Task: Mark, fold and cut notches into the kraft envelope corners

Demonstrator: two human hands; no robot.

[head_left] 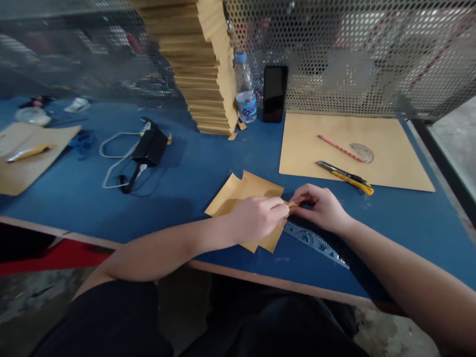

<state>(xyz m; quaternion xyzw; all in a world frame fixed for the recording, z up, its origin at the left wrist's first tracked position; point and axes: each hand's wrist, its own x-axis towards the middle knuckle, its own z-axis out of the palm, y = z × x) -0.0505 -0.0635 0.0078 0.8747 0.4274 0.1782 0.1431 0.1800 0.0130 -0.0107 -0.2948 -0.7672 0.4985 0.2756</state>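
Observation:
A cut piece of brown card (256, 186) with notched corners lies on the blue table in front of me. My left hand (260, 215) rests across it, its fingers closed on the card's right edge. Against those fingertips, my right hand (322, 206) pinches the same edge, where a small part of the card stands bent up. The pinched spot is partly hidden by the fingers. A clear plastic ruler with cut-out shapes (316, 243) lies beneath my right hand, one end close to the card.
Behind stand a tall stack of brown card (213, 84), a water bottle (246, 94) and a phone (275, 94). A brown sheet (305, 144) at right bears a yellow cutter (347, 177) and a protractor (363, 152). A black adapter with cable (150, 146) lies left.

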